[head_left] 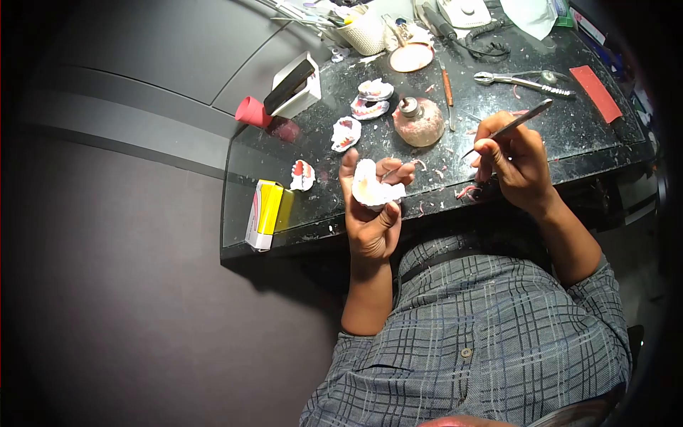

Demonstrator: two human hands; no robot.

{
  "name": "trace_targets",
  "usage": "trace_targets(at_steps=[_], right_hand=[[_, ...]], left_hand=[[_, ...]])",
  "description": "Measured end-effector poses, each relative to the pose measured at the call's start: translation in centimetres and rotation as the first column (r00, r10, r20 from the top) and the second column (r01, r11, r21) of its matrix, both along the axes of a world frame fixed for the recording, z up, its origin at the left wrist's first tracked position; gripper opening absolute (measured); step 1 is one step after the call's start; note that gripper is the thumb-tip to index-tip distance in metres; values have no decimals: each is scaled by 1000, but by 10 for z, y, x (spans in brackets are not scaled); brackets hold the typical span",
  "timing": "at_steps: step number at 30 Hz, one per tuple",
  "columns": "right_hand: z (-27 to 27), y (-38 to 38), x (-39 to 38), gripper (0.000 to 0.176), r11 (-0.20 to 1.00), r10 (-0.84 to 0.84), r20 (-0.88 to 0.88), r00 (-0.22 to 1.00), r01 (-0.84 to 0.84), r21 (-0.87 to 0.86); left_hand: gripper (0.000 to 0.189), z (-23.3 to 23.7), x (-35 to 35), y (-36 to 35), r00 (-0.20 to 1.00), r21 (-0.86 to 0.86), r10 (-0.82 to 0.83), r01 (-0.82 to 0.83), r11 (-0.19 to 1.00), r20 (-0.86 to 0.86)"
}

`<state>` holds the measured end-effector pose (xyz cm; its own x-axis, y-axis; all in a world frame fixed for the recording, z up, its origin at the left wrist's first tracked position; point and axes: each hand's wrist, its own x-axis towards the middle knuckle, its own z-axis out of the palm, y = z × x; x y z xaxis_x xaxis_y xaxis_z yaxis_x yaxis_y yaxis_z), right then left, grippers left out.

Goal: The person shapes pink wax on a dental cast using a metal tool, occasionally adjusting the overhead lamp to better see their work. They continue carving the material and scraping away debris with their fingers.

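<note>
Behind the cast (370, 188), the left hand (371, 231) partly hides.

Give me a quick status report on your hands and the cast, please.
Left hand holding white cast. Right hand holding metal tool, apart from cast. Pink scraps on bench; nothing seen blocking.

I see chalky, matt plaster-like material in my dental cast (370, 188), smooth, shiny metal in my tool (523, 118), scuffed gloss across the worktop (569, 135), woven cloth in my shirt (427, 341).
</note>
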<state>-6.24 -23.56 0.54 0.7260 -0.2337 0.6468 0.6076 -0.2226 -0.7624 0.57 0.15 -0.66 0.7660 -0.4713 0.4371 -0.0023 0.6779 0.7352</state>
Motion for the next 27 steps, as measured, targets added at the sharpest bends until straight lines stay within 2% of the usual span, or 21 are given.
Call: trace_targets(at_steps=[4,6,8,10,12,14,16,18,20,24,25,27], right_hand=[[0,-1,-1,17,1000,1,-6,1000,-2,-10],[1,-2,-1,15,997,69,-34,997,-68,32],[2,-2,-2,14,996,83,-25,996,-82,29],[3,0,-2,12,995,98,-17,995,-98,25],[6,6,-1,12,991,88,-4,996,-87,98],[11,9,-6,11,988,104,-35,994,-99,123],[14,17,-10,10,969,143,-36,989,-132,211],[25,17,-16,10,991,130,35,991,-129,-32],[33,25,-24,14,983,132,83,988,-120,-136],[45,37,-25,18,925,189,254,949,-85,-370],[42,43,-28,20,934,174,206,963,-95,-345],[42,47,-27,21,919,158,228,961,-59,-389]], left_hand=[[89,5,-2,-7,999,12,28,-29,1000,22],[93,4,-2,-6,996,16,33,-35,999,83],[96,-4,-2,3,963,153,208,-235,960,174],[94,2,-7,1,954,161,243,-271,949,175],[89,2,-6,1,779,222,400,-551,804,483],[84,4,-7,-2,743,215,429,-595,774,513],[87,1,-6,-5,602,118,474,-689,715,643],[84,2,-7,-7,584,110,490,-707,698,647],[81,2,-7,-9,456,4,507,-746,666,732],[79,1,-9,-15,375,-61,544,-781,622,750],[82,-3,-12,-16,457,-46,576,-756,653,678],[82,-7,-12,-17,472,-76,580,-729,680,665]])
